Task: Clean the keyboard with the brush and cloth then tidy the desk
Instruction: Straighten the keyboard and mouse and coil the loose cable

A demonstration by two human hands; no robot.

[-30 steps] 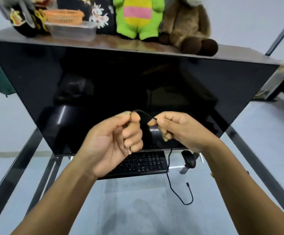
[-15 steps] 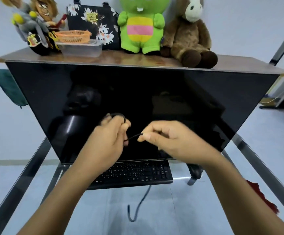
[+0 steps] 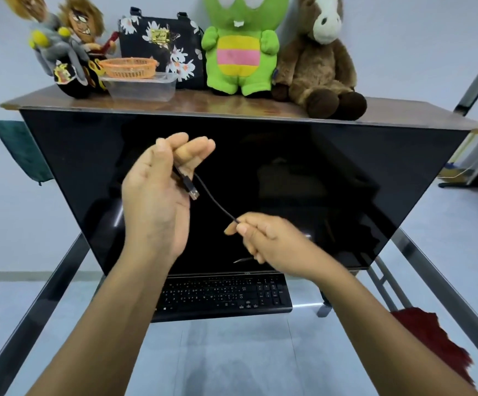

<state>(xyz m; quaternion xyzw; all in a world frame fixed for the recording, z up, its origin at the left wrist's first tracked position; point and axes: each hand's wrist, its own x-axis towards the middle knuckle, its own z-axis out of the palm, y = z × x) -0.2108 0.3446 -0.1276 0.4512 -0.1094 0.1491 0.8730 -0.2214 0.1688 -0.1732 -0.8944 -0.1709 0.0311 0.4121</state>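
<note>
A thin black cable (image 3: 217, 205) with a USB plug at its end stretches between my two hands in front of the dark monitor (image 3: 303, 181). My left hand (image 3: 157, 201) is raised, fingers pinched around the cable near the plug. My right hand (image 3: 266, 238) is lower and pinches the cable further along. The black keyboard (image 3: 232, 295) lies on the glass desk (image 3: 232, 361) under the monitor, partly hidden by my left forearm. A red cloth (image 3: 429, 338) lies at the desk's right edge. No brush is in sight.
A wooden shelf (image 3: 232, 110) above the monitor carries a green plush toy (image 3: 240, 50), a brown plush horse (image 3: 317, 58), a floral bag (image 3: 160, 41), an orange basket (image 3: 129, 67) on a clear plastic box, and dolls. A green cloth (image 3: 23, 150) hangs at the left.
My left hand has risen and turned palm-side toward me, with the plug now hanging from it. My right hand has dropped and slid along the cable. The camera tilted up.
</note>
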